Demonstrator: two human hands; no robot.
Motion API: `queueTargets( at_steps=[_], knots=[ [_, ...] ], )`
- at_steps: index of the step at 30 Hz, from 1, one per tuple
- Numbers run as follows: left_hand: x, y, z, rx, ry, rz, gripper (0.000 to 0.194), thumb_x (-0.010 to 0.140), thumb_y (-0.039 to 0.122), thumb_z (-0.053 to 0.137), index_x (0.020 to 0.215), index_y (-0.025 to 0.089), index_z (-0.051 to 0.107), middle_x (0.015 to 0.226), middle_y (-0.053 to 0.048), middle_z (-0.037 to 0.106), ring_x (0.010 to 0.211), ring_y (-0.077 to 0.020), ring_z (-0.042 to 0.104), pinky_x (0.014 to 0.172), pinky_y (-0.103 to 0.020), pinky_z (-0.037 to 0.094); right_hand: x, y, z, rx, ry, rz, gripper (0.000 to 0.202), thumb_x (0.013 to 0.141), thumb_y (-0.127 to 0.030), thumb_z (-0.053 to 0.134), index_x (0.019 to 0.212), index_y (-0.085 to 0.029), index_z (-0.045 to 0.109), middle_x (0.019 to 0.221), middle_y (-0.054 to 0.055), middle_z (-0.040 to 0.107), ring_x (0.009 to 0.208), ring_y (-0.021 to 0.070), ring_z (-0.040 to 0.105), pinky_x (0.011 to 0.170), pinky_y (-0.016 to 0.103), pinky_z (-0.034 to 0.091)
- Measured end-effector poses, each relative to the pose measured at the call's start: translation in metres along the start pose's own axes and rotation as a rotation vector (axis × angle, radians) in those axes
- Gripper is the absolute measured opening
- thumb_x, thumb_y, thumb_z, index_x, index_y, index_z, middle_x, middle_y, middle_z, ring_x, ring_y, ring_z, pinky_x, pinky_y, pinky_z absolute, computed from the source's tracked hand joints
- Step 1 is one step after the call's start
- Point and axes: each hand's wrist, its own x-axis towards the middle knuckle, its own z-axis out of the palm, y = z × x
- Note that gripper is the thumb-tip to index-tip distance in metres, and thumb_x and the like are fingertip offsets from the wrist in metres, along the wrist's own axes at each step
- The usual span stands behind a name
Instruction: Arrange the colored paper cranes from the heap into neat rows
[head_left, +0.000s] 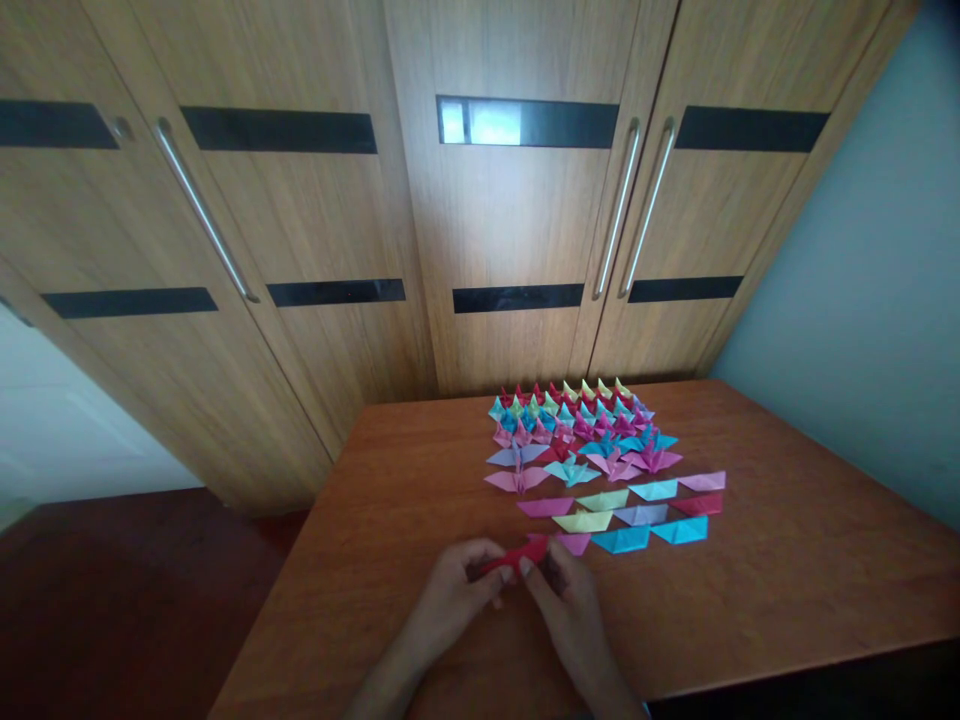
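A small red folded paper piece (pixel 516 556) is pinched between my two hands above the front part of the table. My left hand (pixel 459 592) grips its left end, thumb on the near side. On the right end, my right hand (pixel 564 592) presses with thumb and fingers. The fingers hide part of the paper, so its exact fold cannot be made out. Just beyond my right hand lies a pink folded paper strip (pixel 574 543), partly covered. Beside it are blue folded pieces (pixel 621 540) in the nearest row.
Several rows of flat folded papers (pixel 643 514) lie on the brown wooden table (pixel 390 500). Behind them stand many coloured origami cranes (pixel 570 430) in close rows. A wooden wardrobe (pixel 517 220) with metal handles rises at the back, and a pale wall (pixel 862 330) is at right.
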Motion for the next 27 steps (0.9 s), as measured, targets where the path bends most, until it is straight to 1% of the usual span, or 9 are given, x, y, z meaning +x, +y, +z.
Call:
queueTargets(
  at_steps=[2,4,11,13,15,20,24,26,27],
  knots=[
    [0.0,0.001,0.0,-0.024,0.042,-0.059,0.028,0.072,0.042,0.066,0.078,0.014,0.065,0.06,0.001,0.06,0.05,-0.0103,0.051,0.048,-0.02,0.037,-0.001,0.002,0.0,-0.027,0.021,-0.008,0.018,0.081,-0.037,0.06,0.08,-0.019,0.065,0.083,0.005,0.068,0.077,0.0199,0.062,0.07,0.027,0.047],
    [0.0,0.003,0.0,-0.04,0.077,-0.086,0.03,0.07,0.043,0.067,0.077,0.014,0.065,0.055,0.001,0.059,0.049,-0.0105,0.051,0.046,-0.019,0.036,-0.001,0.004,0.0,-0.05,0.03,-0.028,0.017,0.079,-0.035,0.062,0.082,-0.019,0.066,0.087,0.006,0.069,0.081,0.021,0.063,0.073,0.029,0.048],
    [-0.001,0.006,0.001,-0.07,0.106,-0.102,0.03,0.066,0.042,0.072,0.072,0.013,0.068,0.054,0.0,0.06,0.049,-0.0106,0.052,0.046,-0.019,0.036,-0.002,-0.001,-0.001,-0.084,0.03,-0.054,0.017,0.079,-0.035,0.062,0.086,-0.02,0.069,0.091,0.007,0.07,0.087,0.022,0.063,0.079,0.031,0.049],
    [-0.001,0.005,0.001,-0.067,0.117,-0.107,0.03,0.064,0.042,0.072,0.072,0.013,0.068,0.052,0.0,0.06,0.048,-0.0106,0.051,0.046,-0.02,0.036,-0.002,-0.004,-0.002,-0.071,0.022,-0.032,0.017,0.08,-0.035,0.062,0.084,-0.02,0.07,0.088,0.007,0.071,0.084,0.0216,0.064,0.077,0.03,0.049],
    [0.0,0.005,0.0,-0.07,0.113,-0.109,0.03,0.065,0.042,0.072,0.072,0.013,0.069,0.055,-0.001,0.062,0.049,-0.011,0.052,0.046,-0.02,0.036,-0.002,-0.006,-0.003,-0.02,0.006,-0.017,0.019,0.081,-0.037,0.062,0.084,-0.02,0.07,0.085,0.006,0.071,0.08,0.0207,0.065,0.074,0.029,0.051],
    [-0.001,0.006,0.001,-0.103,0.019,-0.051,0.034,0.073,0.046,0.066,0.079,0.013,0.07,0.076,-0.007,0.07,0.058,-0.0127,0.058,0.05,-0.02,0.04,-0.003,-0.005,-0.007,0.114,0.005,0.005,0.029,0.082,-0.045,0.058,0.09,-0.02,0.071,0.077,0.006,0.071,0.067,0.0199,0.065,0.058,0.028,0.052],
    [-0.003,0.003,0.006,-0.128,-0.084,0.031,0.035,0.079,0.046,0.06,0.087,0.013,0.069,0.08,-0.008,0.07,0.061,-0.0137,0.06,0.051,-0.021,0.042,-0.008,-0.006,-0.018,0.088,0.029,0.065,0.03,0.079,-0.047,0.061,0.088,-0.02,0.072,0.074,0.006,0.07,0.066,0.0207,0.064,0.059,0.028,0.052],
    [-0.003,0.002,0.005,-0.144,-0.061,0.042,0.035,0.079,0.046,0.061,0.091,0.013,0.068,0.082,-0.009,0.071,0.062,-0.0142,0.06,0.052,-0.022,0.043,-0.009,-0.007,-0.031,0.056,0.097,0.085,0.032,0.077,-0.049,0.062,0.087,-0.02,0.072,0.072,0.005,0.07,0.064,0.02,0.063,0.059,0.028,0.052],
    [-0.003,0.002,0.003,-0.148,-0.012,0.037,0.036,0.077,0.046,0.062,0.092,0.014,0.067,0.084,-0.009,0.071,0.062,-0.0144,0.06,0.053,-0.022,0.043,-0.008,-0.006,-0.042,0.034,0.147,0.085,0.032,0.076,-0.05,0.063,0.086,-0.02,0.071,0.071,0.004,0.069,0.064,0.0196,0.062,0.059,0.028,0.052]
  ],
)
